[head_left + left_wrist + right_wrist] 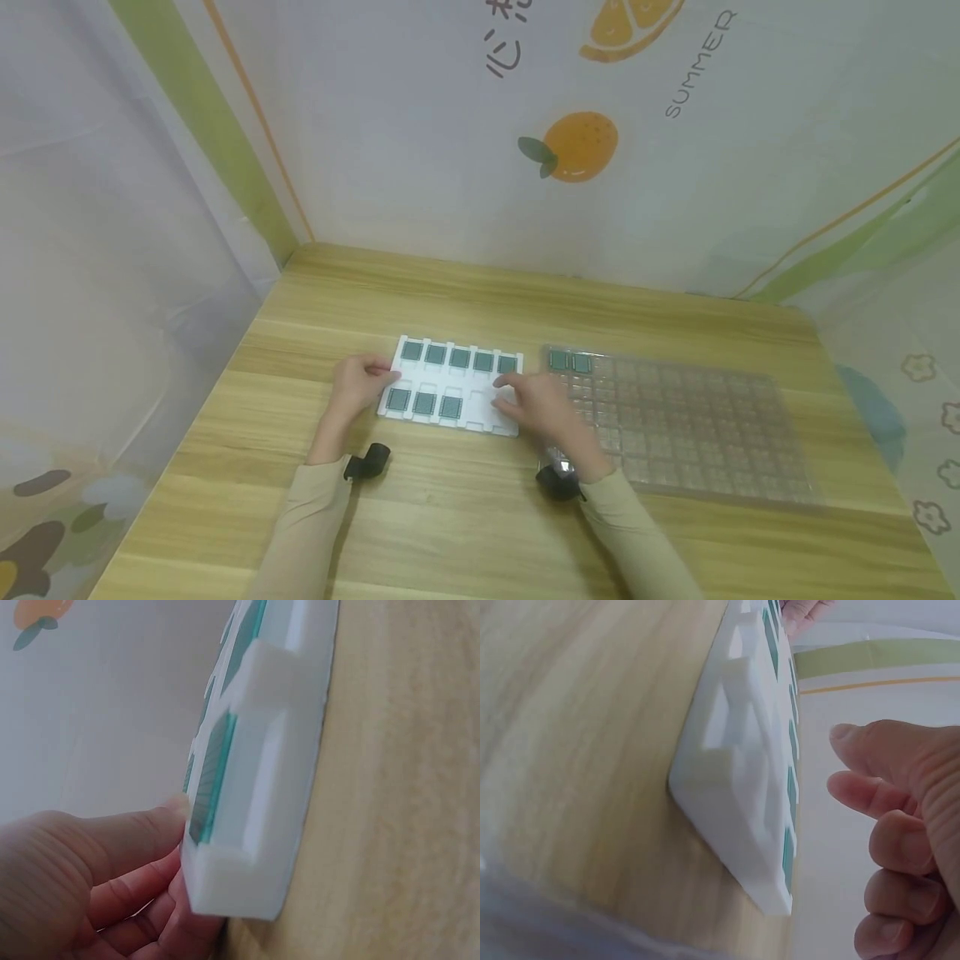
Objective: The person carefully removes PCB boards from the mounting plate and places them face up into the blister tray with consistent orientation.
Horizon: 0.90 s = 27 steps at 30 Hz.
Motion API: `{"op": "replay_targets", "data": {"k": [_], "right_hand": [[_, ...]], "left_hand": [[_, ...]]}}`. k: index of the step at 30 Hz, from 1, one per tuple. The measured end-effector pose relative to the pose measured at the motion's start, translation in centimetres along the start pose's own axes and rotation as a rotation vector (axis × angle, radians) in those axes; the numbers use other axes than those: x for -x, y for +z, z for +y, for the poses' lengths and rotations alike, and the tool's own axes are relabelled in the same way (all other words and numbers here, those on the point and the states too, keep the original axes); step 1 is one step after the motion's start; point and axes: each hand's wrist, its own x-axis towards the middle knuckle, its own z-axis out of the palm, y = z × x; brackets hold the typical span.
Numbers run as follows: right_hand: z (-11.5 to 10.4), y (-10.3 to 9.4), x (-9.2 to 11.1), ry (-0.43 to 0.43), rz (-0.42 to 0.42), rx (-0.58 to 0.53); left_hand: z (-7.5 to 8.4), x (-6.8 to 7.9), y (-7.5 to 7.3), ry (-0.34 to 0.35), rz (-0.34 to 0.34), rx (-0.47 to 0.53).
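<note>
A white plastic tray (442, 379) lies on the wooden table, with several small green square circuit boards (460, 357) in its far row and three in its near row. My left hand (356, 385) pinches the tray's left end, thumb at the upper edge and fingers below, as the left wrist view shows. Over the tray's right end hovers my right hand (543, 404). Its thumb and index finger are apart with nothing between them, and the other fingers are loosely curled in the right wrist view. The near row's right-hand pockets hold no boards.
To the right lies a large clear plastic tray (697, 417) with many square pockets. Two green boards (558, 360) sit in its far left corner. My right forearm crosses over its left edge. A printed curtain (420, 167) hangs behind the table (450, 525).
</note>
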Motion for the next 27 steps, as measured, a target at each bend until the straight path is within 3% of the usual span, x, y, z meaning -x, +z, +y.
{"op": "replay_targets", "data": {"k": [10, 27], "right_hand": [[-0.5, 0.8, -0.2, -0.055, 0.054, -0.009], [-1.8, 1.7, -0.7, -0.084, 0.012, -0.067]], "left_hand": [[0.0, 0.0, 0.1, 0.006, 0.004, 0.003], [0.0, 0.0, 0.1, 0.016, -0.004, 0.004]]}}
